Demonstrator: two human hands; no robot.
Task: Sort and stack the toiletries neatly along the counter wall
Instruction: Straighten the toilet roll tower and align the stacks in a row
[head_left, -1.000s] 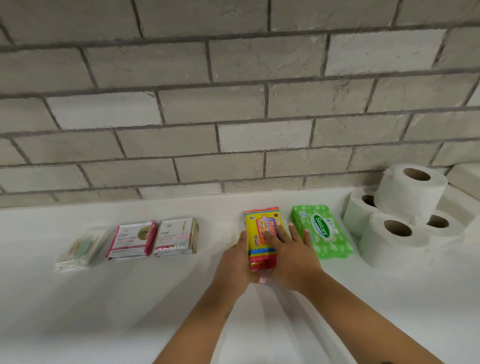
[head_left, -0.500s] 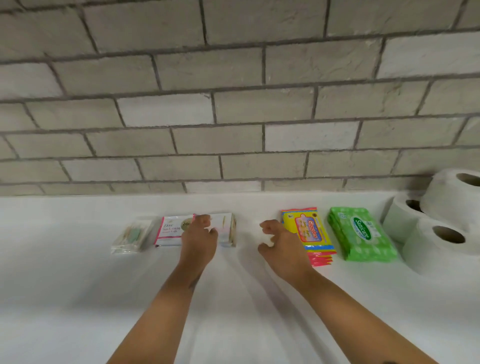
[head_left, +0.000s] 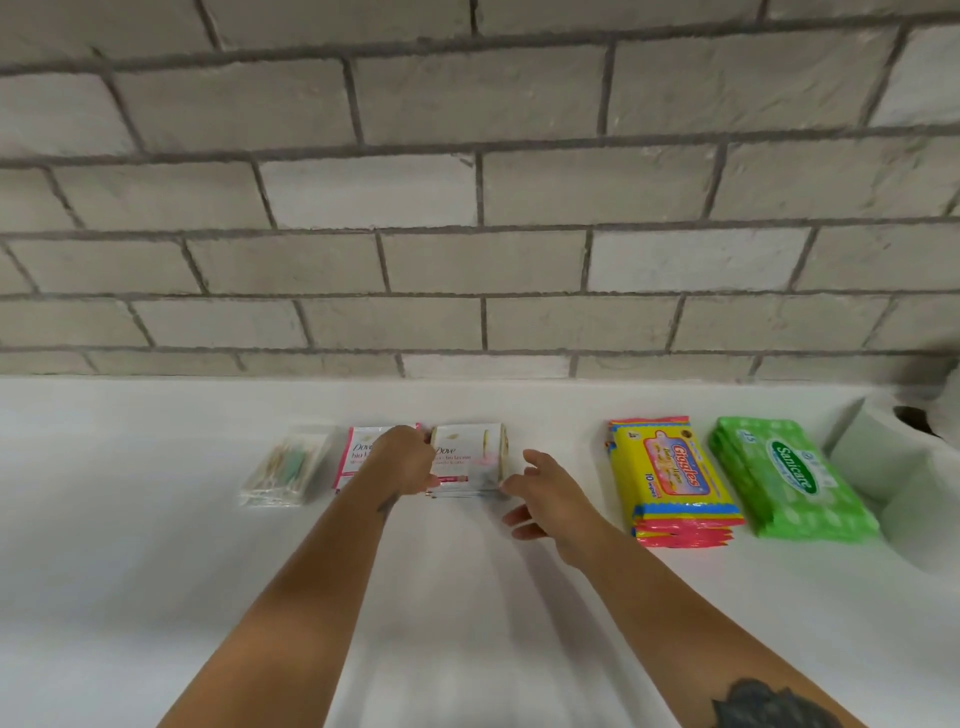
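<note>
The left hand (head_left: 408, 460) rests on two soap packs (head_left: 470, 460), fingers curled over their meeting edge; the right hand (head_left: 545, 493) hovers just right of the soap packs, fingers spread, holding nothing; the packs lie flat on the white tabletop (head_left: 156, 545) near the wall; cotton buds (head_left: 283, 467) sit left of them, yellow wipes (head_left: 670, 480) and green wipes (head_left: 784, 478) well to the right.

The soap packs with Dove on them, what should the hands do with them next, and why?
Probably bring the right hand onto the right side of the gold-edged Dove stack and square it up. The left hand already rests on its left side, between it and the pink Dove stack, while the right hand hovers open beside it.
</note>
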